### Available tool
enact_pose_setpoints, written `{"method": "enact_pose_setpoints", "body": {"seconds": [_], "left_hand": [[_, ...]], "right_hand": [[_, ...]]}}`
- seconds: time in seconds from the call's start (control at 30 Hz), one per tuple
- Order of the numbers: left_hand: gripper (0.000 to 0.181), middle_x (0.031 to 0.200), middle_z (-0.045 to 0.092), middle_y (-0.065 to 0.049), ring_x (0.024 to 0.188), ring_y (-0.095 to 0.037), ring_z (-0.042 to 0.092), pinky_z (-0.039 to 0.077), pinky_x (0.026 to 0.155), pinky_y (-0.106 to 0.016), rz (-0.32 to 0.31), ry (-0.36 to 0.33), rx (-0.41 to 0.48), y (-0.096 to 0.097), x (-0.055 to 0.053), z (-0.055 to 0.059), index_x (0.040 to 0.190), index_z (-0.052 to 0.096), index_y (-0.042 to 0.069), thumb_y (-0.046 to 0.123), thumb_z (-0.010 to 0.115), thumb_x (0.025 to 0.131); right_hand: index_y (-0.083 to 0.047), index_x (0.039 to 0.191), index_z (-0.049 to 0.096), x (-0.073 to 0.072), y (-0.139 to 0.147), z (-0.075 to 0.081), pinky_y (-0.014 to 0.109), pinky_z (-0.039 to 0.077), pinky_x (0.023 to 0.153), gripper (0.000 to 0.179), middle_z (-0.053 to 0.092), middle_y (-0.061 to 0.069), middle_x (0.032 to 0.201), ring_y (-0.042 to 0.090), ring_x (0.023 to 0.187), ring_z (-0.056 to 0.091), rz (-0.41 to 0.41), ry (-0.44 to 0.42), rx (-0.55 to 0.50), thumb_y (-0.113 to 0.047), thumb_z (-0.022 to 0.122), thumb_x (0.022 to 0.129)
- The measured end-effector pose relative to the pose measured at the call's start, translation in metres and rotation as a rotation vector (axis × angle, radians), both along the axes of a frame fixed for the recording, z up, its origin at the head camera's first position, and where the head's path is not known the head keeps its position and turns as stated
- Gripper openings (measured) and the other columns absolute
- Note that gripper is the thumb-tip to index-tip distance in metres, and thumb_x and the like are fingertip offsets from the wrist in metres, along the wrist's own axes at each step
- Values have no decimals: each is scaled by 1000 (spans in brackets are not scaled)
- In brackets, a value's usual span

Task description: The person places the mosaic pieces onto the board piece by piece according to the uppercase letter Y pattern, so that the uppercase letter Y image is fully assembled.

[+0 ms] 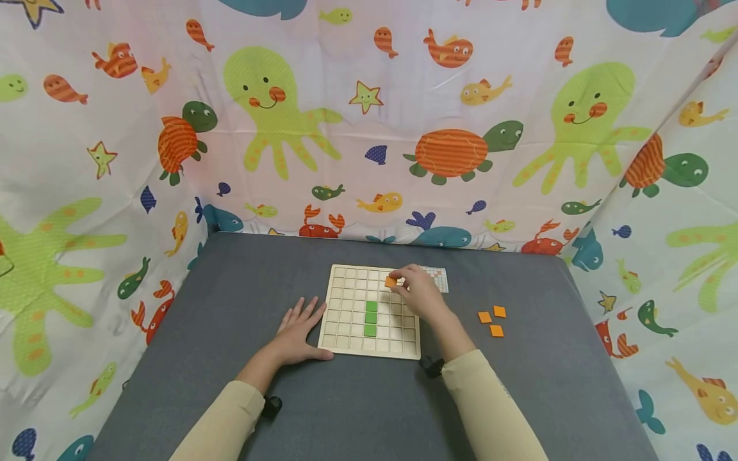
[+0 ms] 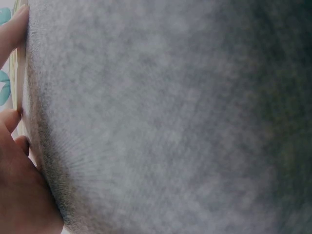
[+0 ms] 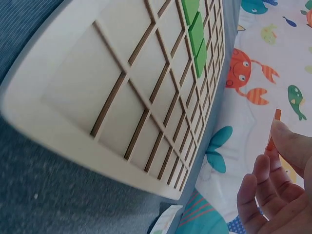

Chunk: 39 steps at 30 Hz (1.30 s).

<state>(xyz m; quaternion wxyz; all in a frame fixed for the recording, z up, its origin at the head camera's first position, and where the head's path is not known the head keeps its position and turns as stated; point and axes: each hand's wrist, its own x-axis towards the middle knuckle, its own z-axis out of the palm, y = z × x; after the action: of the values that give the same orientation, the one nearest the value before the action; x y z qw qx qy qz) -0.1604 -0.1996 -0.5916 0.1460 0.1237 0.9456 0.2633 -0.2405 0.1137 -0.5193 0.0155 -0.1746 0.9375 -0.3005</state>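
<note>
A wooden grid board (image 1: 346, 314) lies on the grey table, with green square tiles (image 1: 371, 318) in a column near its middle. My right hand (image 1: 423, 294) pinches an orange square tile (image 1: 391, 282) between thumb and fingers over the board's far part. In the right wrist view that tile (image 3: 275, 127) is seen edge-on, held above the grid. The left hand (image 1: 296, 336) rests at the board's left edge, fingers spread, with the thumb by the near corner. In the left wrist view only part of this hand (image 2: 22, 180) shows beside the board's edge.
Several loose items lie about: orange tiles (image 1: 496, 331) on the table right of the board, and a printed grid card (image 1: 436, 278) partly hidden behind the right hand. A curtain (image 1: 369, 192) with sea animals encloses the table's back and sides.
</note>
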Motion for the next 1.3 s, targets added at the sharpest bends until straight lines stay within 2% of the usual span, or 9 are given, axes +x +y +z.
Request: {"method": "enact_pose_setpoints", "body": {"seconds": [0.2,0.47,0.67,0.77,1.03,1.3], "left_hand": [[121,171,10,-10,157,-38,-5,2,123,-62,0,15,19,0,1,-1,163,21,19,67,82,69],[123,171,9,-8,157,-36,-9,-3,123,-62,-2,25,47,-1,0,-8,164,20,22,73,79,68],[124,172,6,-4,157,-33,-10,-3,123,-59,11,20,34,-2,-1,-13,164,18,25,73,79,67],[124,172,6,-5,157,-34,-10,-3,123,-60,10,13,25,-2,-2,-12,164,17,24,72,80,68],[123,171,8,-7,157,-37,-7,0,124,-60,11,-12,-1,0,0,1,163,19,23,70,81,69],[123,171,8,-9,157,-38,-8,-2,123,-62,0,-1,31,-1,0,-3,164,19,21,73,79,69]], "right_hand": [[-13,124,71,1,-12,2,34,50,72,28,62,7,121,17,88,57,13,-32,-19,-20,69,97],[-15,125,71,-2,-26,-2,34,50,72,29,61,6,121,16,89,58,31,-69,-12,-22,69,98],[-15,125,71,-4,-35,-5,34,50,72,28,61,5,118,16,88,58,45,-96,-9,-22,68,98],[-15,125,71,-6,-40,-6,34,50,72,27,61,6,118,17,88,58,57,-104,-6,-21,68,98],[-17,125,71,-17,-55,-8,34,53,77,26,62,5,122,17,93,59,85,-117,8,-22,67,99],[-16,125,72,-26,-69,-11,37,54,83,27,62,6,123,20,98,61,92,-145,23,-20,67,99]]}}
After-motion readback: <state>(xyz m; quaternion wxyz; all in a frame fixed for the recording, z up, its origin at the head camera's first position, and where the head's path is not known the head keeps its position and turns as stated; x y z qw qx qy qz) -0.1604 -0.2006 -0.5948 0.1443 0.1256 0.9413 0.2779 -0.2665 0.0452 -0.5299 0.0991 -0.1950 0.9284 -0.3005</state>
